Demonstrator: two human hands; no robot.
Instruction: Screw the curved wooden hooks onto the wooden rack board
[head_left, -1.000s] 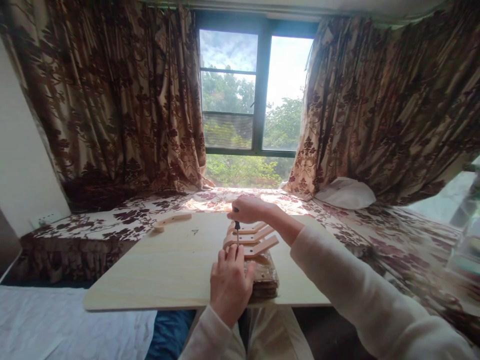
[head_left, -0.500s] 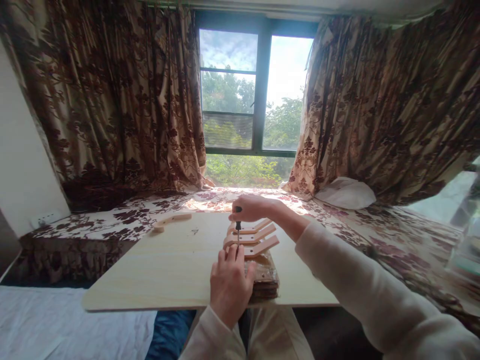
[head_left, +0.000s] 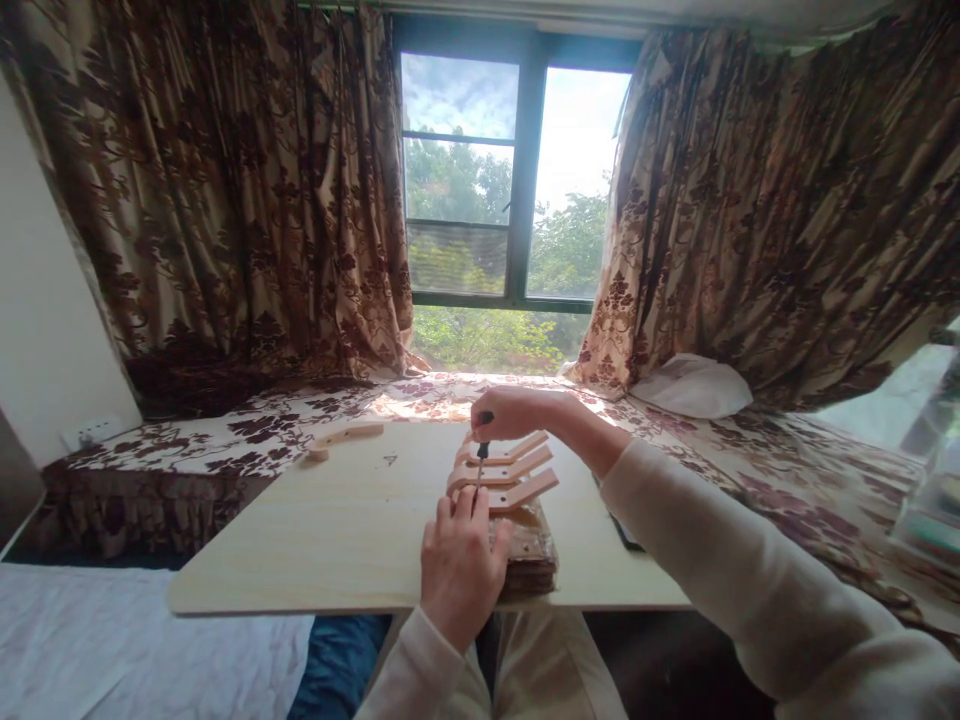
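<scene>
My right hand (head_left: 514, 412) is wrapped round the black handle of a screwdriver (head_left: 484, 448), held nearly upright with its shaft pointing down. Its tip ends by the fingertips of my left hand (head_left: 461, 570), which are bent over the left end of the nearest bent wooden piece (head_left: 525, 492). Whatever sits right under the tip is hidden by those fingers. Beyond lie two more bent wooden pieces (head_left: 517, 466), each with a dark hole or screw head showing. All rest on a brown stack (head_left: 531, 565) that looks wrapped in clear plastic.
The pale wooden table (head_left: 300, 560) holds another wooden piece (head_left: 345, 438) at far left and a few tiny dark bits, perhaps screws (head_left: 390, 459). A dark flat object (head_left: 628, 535) shows partly beneath my right forearm. Behind is a flower-patterned ledge (head_left: 247, 440) below the window.
My right hand and the screwdriver handle have shifted slightly right, and the wrist has turned a little. The dark flat object has come into view under my right sleeve. My left hand stays put.
</scene>
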